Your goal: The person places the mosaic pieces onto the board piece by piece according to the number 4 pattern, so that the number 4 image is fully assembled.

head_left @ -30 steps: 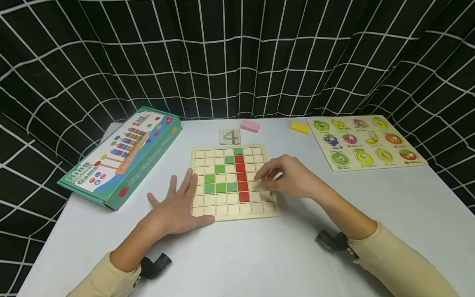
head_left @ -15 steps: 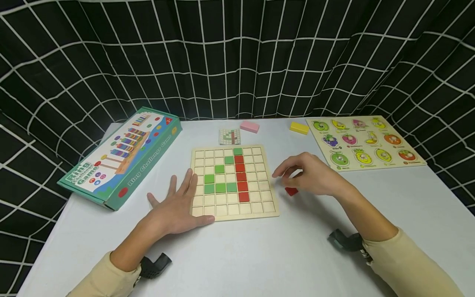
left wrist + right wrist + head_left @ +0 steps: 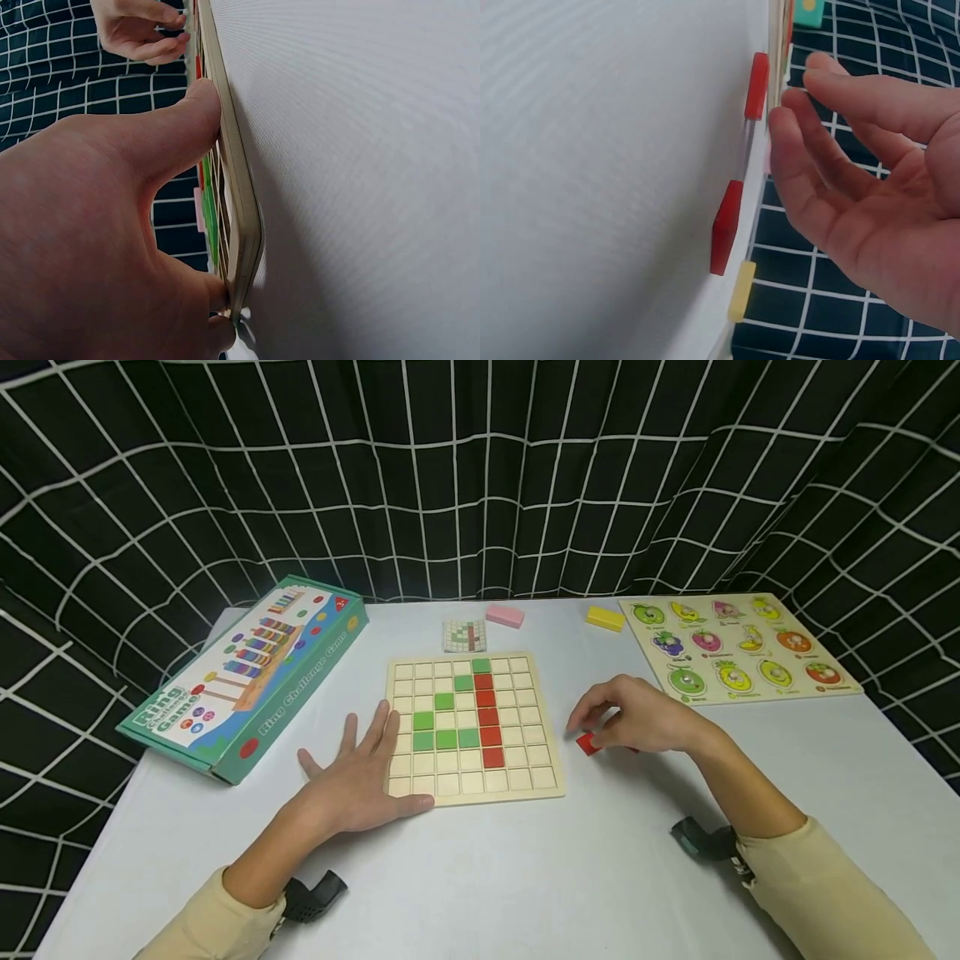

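Observation:
My left hand [image 3: 352, 789] lies with spread fingers on the left edge and lower left corner of a wooden grid board [image 3: 461, 785]. In the left wrist view the thumb [image 3: 191, 112] presses the board's rim [image 3: 244, 202]. Several green tiles [image 3: 446, 739] form an angled shape in the grid, beside a column of red tiles [image 3: 488, 717]. To the right of the board, my right hand [image 3: 637, 714] hovers with loosely bent fingers over a loose red tile [image 3: 587, 743]. A second red tile [image 3: 726, 229] shows in the right wrist view; in the head view the hand mostly hides it.
Behind the board lie a small pattern card [image 3: 465, 636], a pink block [image 3: 506, 615] and a yellow block [image 3: 605, 618]. A green game box [image 3: 247, 677] stands at the left, and a fruit puzzle board [image 3: 720, 652] at the back right. A black gridded curtain [image 3: 480, 485] surrounds the table.
My right hand has moved right, from over the board's right columns to the loose red tiles on the table. The left hand and the tiles on the board stay as they were.

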`<act>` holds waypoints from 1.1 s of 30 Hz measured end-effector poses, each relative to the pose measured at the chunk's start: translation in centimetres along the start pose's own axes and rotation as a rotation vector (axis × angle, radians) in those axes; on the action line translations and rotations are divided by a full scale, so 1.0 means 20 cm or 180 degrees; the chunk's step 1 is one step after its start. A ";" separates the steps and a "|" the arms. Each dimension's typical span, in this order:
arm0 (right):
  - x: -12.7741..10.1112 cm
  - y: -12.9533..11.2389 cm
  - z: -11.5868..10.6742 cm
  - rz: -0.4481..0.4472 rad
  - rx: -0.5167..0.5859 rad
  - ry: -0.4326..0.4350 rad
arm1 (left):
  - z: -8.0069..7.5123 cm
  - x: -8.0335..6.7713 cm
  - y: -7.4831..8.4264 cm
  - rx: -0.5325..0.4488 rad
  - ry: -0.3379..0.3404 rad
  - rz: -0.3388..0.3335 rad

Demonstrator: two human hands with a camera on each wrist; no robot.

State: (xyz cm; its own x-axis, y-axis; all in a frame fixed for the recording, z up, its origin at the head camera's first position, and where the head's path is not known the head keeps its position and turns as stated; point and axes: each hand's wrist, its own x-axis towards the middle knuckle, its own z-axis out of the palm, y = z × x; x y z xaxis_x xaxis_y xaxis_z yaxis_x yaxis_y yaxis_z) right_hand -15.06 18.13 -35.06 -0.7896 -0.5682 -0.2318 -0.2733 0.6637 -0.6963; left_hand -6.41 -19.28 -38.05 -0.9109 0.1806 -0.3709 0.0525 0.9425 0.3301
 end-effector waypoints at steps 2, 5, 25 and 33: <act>0.00 0.01 0.00 0.0024 -0.0028 -0.0041 | 0.00 0.00 0.00 0.0010 -0.0001 -0.0005; 0.00 0.02 0.00 0.0002 -0.0110 -0.0055 | 0.00 0.00 0.00 0.0014 0.0005 -0.0002; 0.01 0.03 0.03 -0.0143 -0.0422 0.0003 | -0.01 0.00 0.00 0.0026 -0.0039 -0.0021; 0.02 0.03 0.04 -0.0076 -0.0572 0.0027 | 0.00 0.00 0.00 0.0012 -0.0029 -0.0022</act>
State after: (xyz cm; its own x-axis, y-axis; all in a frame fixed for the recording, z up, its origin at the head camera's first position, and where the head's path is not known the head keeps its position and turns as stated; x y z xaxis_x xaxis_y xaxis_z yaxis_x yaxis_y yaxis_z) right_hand -15.07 17.95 -36.11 -0.7861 -0.5812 -0.2104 -0.3851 0.7268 -0.5687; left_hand -6.48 -19.21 -37.95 -0.9075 0.1766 -0.3811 0.0477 0.9448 0.3242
